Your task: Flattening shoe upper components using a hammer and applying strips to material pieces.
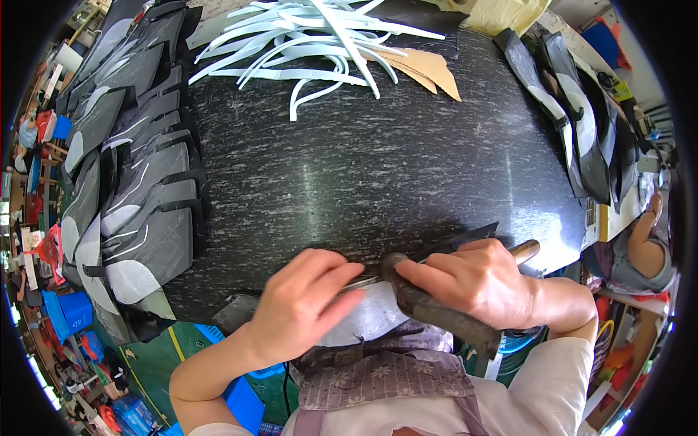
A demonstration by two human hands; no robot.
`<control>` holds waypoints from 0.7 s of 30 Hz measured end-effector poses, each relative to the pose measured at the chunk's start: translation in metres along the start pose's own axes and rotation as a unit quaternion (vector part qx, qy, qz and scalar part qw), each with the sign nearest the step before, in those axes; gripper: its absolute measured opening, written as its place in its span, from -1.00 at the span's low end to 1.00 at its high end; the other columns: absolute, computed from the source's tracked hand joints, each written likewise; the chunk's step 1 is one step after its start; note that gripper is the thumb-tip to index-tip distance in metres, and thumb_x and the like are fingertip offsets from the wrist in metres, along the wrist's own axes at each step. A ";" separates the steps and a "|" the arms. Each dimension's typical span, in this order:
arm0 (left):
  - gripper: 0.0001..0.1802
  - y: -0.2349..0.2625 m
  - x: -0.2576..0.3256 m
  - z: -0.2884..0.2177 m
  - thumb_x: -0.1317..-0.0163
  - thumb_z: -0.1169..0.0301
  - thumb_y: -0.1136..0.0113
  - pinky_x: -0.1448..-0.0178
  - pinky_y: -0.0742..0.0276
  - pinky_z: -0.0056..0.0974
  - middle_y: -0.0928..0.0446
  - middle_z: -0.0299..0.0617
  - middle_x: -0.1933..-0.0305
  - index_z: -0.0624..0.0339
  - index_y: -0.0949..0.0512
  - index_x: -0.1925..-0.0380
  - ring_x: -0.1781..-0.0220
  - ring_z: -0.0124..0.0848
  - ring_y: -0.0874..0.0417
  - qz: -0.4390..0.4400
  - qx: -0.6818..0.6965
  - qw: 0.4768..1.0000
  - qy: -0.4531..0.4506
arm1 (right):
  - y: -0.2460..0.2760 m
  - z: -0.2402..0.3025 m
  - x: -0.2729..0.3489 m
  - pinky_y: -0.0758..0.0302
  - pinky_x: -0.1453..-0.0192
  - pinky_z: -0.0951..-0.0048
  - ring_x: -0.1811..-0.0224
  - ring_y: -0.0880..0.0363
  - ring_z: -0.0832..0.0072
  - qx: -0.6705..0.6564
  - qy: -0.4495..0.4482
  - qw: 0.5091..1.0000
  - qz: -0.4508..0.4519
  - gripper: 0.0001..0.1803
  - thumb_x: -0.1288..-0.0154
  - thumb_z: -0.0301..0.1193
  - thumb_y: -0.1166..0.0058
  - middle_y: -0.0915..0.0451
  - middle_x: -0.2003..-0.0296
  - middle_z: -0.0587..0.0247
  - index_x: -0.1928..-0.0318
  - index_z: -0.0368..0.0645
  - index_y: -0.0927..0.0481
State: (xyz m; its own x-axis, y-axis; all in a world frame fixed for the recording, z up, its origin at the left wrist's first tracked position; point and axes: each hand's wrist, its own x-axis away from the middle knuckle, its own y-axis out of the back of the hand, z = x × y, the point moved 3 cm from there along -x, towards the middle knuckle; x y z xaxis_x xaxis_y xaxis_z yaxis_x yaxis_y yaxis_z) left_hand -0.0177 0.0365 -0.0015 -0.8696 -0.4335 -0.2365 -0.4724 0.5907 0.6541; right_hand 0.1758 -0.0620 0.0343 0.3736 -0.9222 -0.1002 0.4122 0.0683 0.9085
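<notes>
My right hand (476,280) is wrapped round a hammer (454,320). Its dark, worn metal head points toward me, and the end of its wooden handle shows past my hand. At the table's near edge lies a black, flat sheet piece with a grey patch (374,316), like a cut shoe-upper part. The fingers of my left hand (302,298) are bent at its edge, thumb and forefinger close together on it. The hammer head rests over or touches the piece's right side; which of the two I cannot tell. Part of the piece is hidden under both hands.
Overlapping rows of similar black-and-grey pieces (149,247) line the table's left side. More pieces (582,123) lie at the right edge. Pale blue strips (313,43) and tan card pieces (429,69) sit at the far side of the dark speckled table (363,167). Another person (643,247) is at right.
</notes>
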 end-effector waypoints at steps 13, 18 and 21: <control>-0.67 -0.006 0.030 -0.005 0.01 0.52 -0.34 0.25 -0.56 -0.30 -0.55 -0.14 0.17 0.41 -0.66 0.19 0.22 -0.32 -0.60 -0.022 -0.183 0.970 -0.160 | 0.003 0.010 -0.025 -0.47 0.66 0.31 0.65 -0.58 0.37 -0.020 0.010 0.999 0.024 -0.76 -0.17 -0.37 -0.16 -0.42 0.59 0.33 0.17 -0.16 -0.48; -0.64 0.020 0.033 0.005 0.03 0.46 -0.49 0.24 -0.56 -0.23 -0.54 -0.16 0.23 0.34 -0.66 0.20 0.26 -0.26 -0.61 0.018 -0.050 0.998 -0.017 | -0.005 0.010 -0.024 -0.47 0.66 0.31 0.63 -0.61 0.38 -0.029 0.016 0.999 0.029 -0.80 -0.19 -0.35 -0.13 -0.43 0.58 0.34 0.21 -0.10 -0.47; -0.58 0.010 0.045 0.002 0.13 0.49 -0.54 0.32 -0.54 -0.19 -0.54 -0.13 0.24 0.30 -0.68 0.18 0.31 -0.24 -0.59 -0.029 -0.114 0.989 -0.093 | 0.002 0.015 -0.035 -0.48 0.66 0.31 0.62 -0.62 0.38 -0.031 0.028 0.999 0.011 -0.82 -0.19 -0.35 -0.14 -0.42 0.59 0.34 0.26 -0.10 -0.45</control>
State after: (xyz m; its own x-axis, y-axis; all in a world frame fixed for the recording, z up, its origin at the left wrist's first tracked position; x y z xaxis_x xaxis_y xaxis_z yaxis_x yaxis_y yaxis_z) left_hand -0.0613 0.0240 -0.0071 -0.8637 -0.3163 -0.3924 -0.4956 0.3910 0.7756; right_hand 0.1513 -0.0355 0.0452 0.4294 -0.8971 -0.1042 0.4528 0.1141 0.8843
